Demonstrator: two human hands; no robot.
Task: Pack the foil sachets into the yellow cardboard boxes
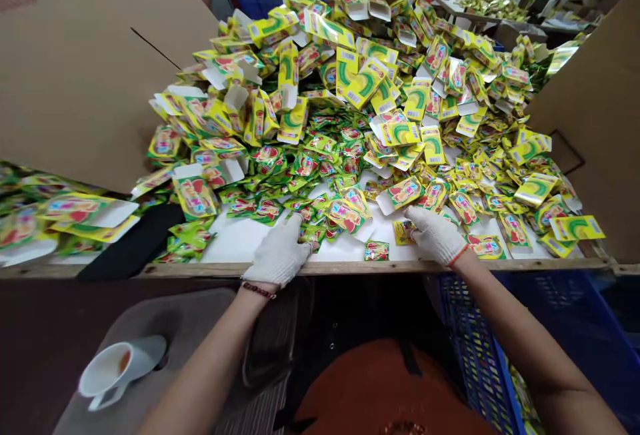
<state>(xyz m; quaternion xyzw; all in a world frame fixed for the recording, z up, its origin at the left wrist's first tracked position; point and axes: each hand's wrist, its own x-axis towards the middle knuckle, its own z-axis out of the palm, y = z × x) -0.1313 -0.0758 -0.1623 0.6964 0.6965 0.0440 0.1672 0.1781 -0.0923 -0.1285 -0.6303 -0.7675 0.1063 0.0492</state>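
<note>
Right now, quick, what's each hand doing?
Left hand: fingertips at green packets, grip can't be told.
Right hand: fingertips at a small yellow packet, grip can't be told.

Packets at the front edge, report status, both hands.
Left hand, gloved, at green packets. Right hand, gloved, fingers at a yellow packet; firm grip unclear on either. Heaped boxes beyond both.

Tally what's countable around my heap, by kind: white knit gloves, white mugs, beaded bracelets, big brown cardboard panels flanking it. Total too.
White knit gloves: 2
White mug: 1
Dark red beaded bracelet: 1
Big brown cardboard panels: 2
Total: 6
Left out: yellow-green printed boxes and small glossy packets, too overlapped to count.
</note>
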